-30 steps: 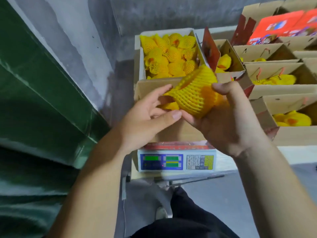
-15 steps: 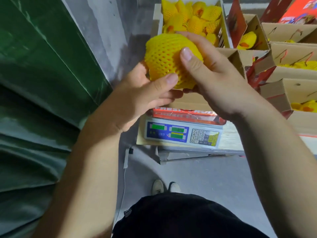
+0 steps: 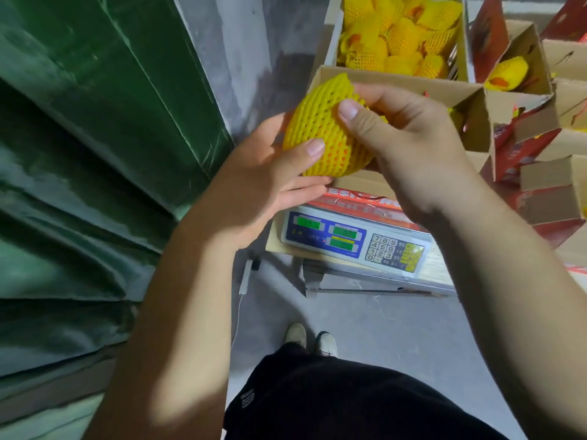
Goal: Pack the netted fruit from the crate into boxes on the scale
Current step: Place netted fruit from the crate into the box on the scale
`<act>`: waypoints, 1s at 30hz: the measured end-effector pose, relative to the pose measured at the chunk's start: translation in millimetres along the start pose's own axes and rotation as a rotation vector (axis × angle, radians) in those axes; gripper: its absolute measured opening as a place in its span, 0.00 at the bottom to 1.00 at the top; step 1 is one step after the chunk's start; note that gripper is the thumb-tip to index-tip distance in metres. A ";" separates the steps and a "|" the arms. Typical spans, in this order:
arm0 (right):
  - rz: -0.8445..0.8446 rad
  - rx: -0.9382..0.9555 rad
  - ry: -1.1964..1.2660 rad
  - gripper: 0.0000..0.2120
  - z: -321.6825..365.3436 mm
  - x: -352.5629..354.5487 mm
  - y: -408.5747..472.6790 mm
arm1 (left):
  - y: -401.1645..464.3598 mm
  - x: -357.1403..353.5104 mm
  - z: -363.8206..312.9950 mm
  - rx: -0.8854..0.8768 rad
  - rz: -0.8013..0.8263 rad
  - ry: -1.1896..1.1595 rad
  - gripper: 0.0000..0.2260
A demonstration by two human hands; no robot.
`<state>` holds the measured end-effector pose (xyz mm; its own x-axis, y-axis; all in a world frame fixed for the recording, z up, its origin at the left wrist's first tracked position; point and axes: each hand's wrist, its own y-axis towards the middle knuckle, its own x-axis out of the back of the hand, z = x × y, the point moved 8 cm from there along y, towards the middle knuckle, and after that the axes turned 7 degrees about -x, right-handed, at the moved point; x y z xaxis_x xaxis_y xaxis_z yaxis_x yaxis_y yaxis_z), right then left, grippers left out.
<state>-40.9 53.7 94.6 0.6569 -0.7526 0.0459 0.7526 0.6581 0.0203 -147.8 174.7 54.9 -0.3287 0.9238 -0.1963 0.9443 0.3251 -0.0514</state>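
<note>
A fruit in yellow foam netting (image 3: 324, 131) is held between both hands above the front of the cardboard box (image 3: 374, 78) on the scale (image 3: 352, 239). My left hand (image 3: 270, 182) cups it from below and the left, thumb on the net. My right hand (image 3: 403, 138) grips its right side, thumb pressed on top. Behind the box, the white crate (image 3: 333, 42) holds several more netted fruit (image 3: 400, 36). The inside of the box on the scale is hidden by my hands.
Open cardboard boxes (image 3: 521, 58) with red printed sides stand to the right, some with netted fruit inside. A green tarp (image 3: 95, 154) hangs along the left. Grey floor, my shoes (image 3: 309, 339) and a thin white cable (image 3: 244, 281) lie below the scale.
The fruit has been turned in my hands, its net's open end now pointing up. The camera has tilted further down, so the crate sits higher in the picture.
</note>
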 end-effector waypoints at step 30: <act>-0.168 -0.151 -1.035 0.34 -0.5 126.9 43.6 | 13.2 -0.4 16.1 -0.126 -0.320 0.421 0.13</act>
<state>75.3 -13.2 100.8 0.2386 -0.4017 0.8841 0.8747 0.4843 -0.0160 -135.0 175.3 38.6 -0.6022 0.7672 0.2207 0.7951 0.6014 0.0788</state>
